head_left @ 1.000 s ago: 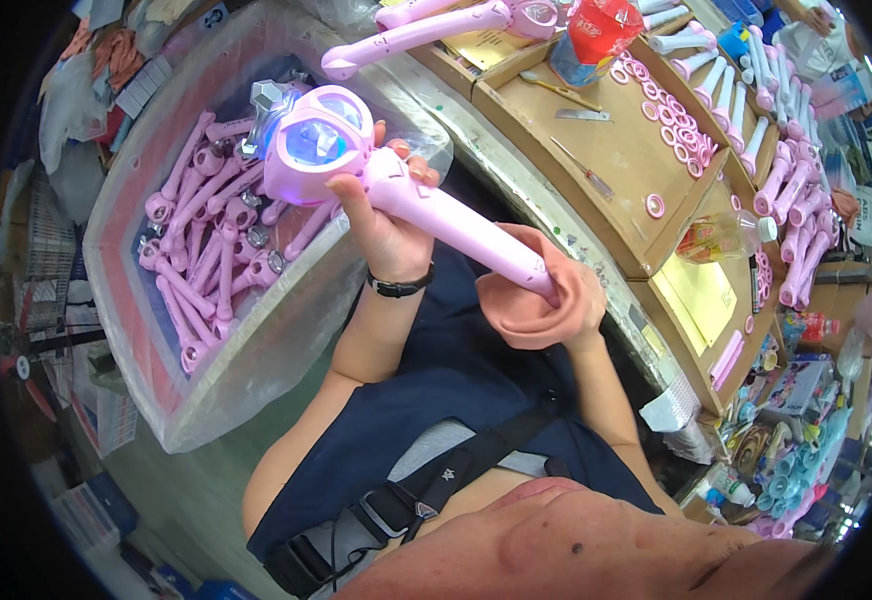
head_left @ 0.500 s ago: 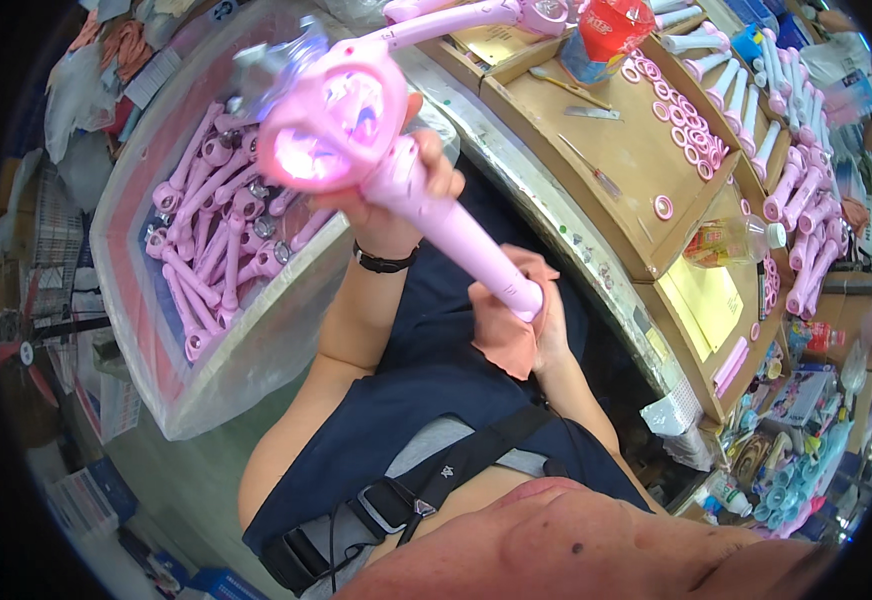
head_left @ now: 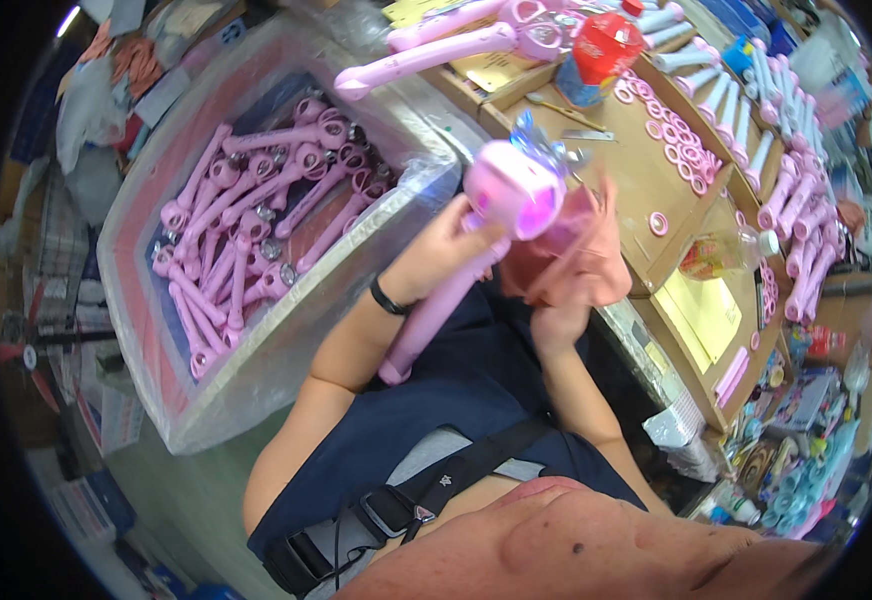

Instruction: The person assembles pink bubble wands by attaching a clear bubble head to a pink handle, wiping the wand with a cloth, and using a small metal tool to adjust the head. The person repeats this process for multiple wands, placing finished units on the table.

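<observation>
My left hand [head_left: 453, 248] is closed round a pink plastic toy wand [head_left: 434, 318], just below its head. The wand slants, its long handle pointing down toward my lap. Its rounded head has purple windows, and a shiny clear-blue ornament [head_left: 546, 145] sits on top. In my right hand [head_left: 560, 322] is a crumpled salmon-coloured cloth [head_left: 571, 265], bunched up right beside the wand's head. The cloth is blurred, and whether it touches the head I cannot tell. Most of the right fingers are hidden behind it.
A plastic-lined bin [head_left: 146, 395] at left holds several pink wands [head_left: 241, 210]. More wands [head_left: 436, 58] lie at the bench's far end. Cardboard trays [head_left: 646, 262] on the right hold pink rings [head_left: 681, 140], a red-labelled bottle [head_left: 604, 50], a second bottle [head_left: 726, 252] and yellow paper [head_left: 701, 310].
The wand has come down and toward the right and turned, so its handle now points lower left. The cloth has left the handle's end and risen beside the head with my right hand.
</observation>
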Tool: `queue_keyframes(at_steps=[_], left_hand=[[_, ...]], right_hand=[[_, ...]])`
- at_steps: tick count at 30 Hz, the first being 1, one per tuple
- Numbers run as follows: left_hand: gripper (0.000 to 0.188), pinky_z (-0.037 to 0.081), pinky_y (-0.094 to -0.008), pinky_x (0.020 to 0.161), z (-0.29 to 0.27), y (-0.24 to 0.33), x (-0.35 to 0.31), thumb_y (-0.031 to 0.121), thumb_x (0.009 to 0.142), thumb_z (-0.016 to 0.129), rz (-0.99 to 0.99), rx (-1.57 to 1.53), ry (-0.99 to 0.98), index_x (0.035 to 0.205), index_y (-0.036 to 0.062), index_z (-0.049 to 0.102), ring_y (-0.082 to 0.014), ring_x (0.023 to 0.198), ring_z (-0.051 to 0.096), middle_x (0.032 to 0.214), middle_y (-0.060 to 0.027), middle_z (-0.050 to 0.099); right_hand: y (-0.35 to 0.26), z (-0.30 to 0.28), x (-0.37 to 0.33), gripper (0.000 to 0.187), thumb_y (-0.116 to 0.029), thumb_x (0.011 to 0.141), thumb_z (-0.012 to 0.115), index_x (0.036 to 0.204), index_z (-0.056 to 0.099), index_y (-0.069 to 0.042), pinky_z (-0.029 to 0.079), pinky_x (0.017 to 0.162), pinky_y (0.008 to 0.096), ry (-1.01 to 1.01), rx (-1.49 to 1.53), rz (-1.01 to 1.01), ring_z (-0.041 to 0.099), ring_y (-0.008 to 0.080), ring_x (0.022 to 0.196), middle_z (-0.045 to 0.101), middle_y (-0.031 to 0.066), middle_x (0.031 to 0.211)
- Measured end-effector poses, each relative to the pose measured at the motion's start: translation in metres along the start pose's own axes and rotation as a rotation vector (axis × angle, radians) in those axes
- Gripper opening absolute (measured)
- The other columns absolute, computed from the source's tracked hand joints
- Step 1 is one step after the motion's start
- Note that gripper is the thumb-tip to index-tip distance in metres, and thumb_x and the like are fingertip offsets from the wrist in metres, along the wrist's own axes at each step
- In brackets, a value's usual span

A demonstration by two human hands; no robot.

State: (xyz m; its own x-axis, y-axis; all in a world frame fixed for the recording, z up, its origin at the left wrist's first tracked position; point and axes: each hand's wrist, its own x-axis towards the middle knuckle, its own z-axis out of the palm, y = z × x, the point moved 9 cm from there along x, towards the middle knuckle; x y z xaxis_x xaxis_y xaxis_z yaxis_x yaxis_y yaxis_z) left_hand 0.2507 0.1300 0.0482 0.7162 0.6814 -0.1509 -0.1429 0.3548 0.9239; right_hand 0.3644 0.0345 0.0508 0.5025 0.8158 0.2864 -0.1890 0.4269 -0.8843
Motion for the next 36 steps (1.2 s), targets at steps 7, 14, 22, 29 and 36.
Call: queue_keyframes(at_steps=[7,14,22,29,36], left_hand=[[0.053,0.048,-0.0446,0.069,0.024,0.023,-0.021,0.036,0.080,0.068,0.322,0.801,0.318,0.107,-0.0021,0.042,-0.0452,0.085,0.060,0.091,-0.0278,0.060],[0.053,0.050,-0.0413,0.064,0.017,0.028,-0.017,0.033,0.079,0.070,0.352,0.722,0.323,0.109,-0.0027,0.043,-0.0363,0.077,0.064,0.090,-0.0231,0.063],[0.041,0.047,-0.0234,0.054,0.043,-0.021,-0.015,0.026,0.089,0.061,-0.098,-0.160,-0.219,0.117,0.0009,0.045,-0.0079,0.063,0.056,0.087,-0.0044,0.057],[0.049,0.046,-0.0267,0.048,0.036,-0.026,-0.009,0.042,0.090,0.057,-0.029,-0.206,-0.179,0.113,0.0007,0.047,-0.0152,0.055,0.057,0.077,-0.0085,0.058],[0.057,0.046,-0.0266,0.044,0.053,-0.037,-0.016,0.052,0.088,0.054,-0.149,-0.435,-0.382,0.112,0.0003,0.049,-0.0168,0.051,0.057,0.077,-0.0099,0.061]], right_hand=[[-0.020,0.012,0.057,0.044,-0.040,0.100,0.035,0.107,0.050,0.000,0.046,0.074,0.0327,0.206,-0.190,0.068,0.055,0.0221,0.089,0.054,0.0114,0.103],[-0.016,0.043,0.036,0.051,-0.040,0.099,0.039,0.130,0.036,0.000,0.045,0.054,0.0209,0.077,-0.049,0.092,0.054,0.0055,0.067,0.056,0.0066,0.091],[0.005,0.000,0.061,0.069,-0.056,0.089,0.050,0.128,0.042,0.000,0.049,0.089,0.0369,0.076,0.233,0.212,0.059,0.0258,0.106,0.057,0.0180,0.118],[0.002,0.010,0.019,0.059,-0.049,0.095,0.043,0.132,0.039,-0.004,0.047,0.092,0.0351,0.376,0.173,0.186,0.056,0.0240,0.109,0.054,0.0144,0.122],[-0.001,0.009,0.058,0.054,-0.043,0.095,0.045,0.121,0.047,0.004,0.048,0.091,0.0378,0.093,0.661,0.262,0.058,0.0251,0.106,0.056,0.0187,0.119]])
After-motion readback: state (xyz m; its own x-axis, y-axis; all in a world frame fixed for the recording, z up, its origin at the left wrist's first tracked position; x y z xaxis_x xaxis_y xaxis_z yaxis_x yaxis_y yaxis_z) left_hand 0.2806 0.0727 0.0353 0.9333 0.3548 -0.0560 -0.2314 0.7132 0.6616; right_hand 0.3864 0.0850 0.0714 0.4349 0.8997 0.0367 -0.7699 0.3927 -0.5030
